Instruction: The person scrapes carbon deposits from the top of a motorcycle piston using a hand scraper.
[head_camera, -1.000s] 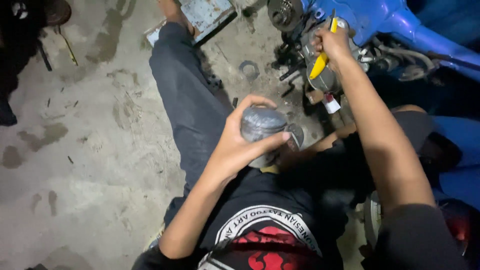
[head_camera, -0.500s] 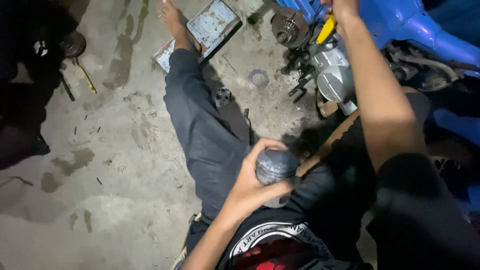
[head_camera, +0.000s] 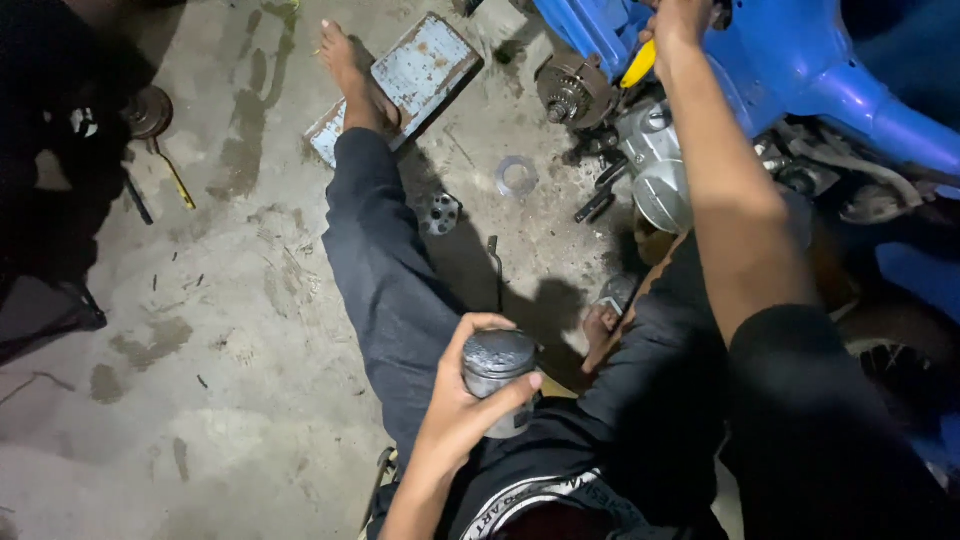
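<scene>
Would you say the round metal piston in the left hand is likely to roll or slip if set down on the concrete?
Probably heavy for its size: the piston looks like solid grey metal. Its cylindrical shape suggests it would roll on its side. The left hand wraps it fully; its sooty top hints at a greasy, slippery surface.

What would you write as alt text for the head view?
A person sits on a concrete floor, left hand gripping a grey piston, right hand raising a yellow-handled tool at a blue motorbike. A metal ring lies nearby.

dull grey metal cylinder (head_camera: 498, 375) | yellow tool handle (head_camera: 638, 63) | bright blue motorbike frame (head_camera: 800, 70) | silver engine (head_camera: 655, 170) | stained grey concrete floor (head_camera: 200, 300)
</scene>
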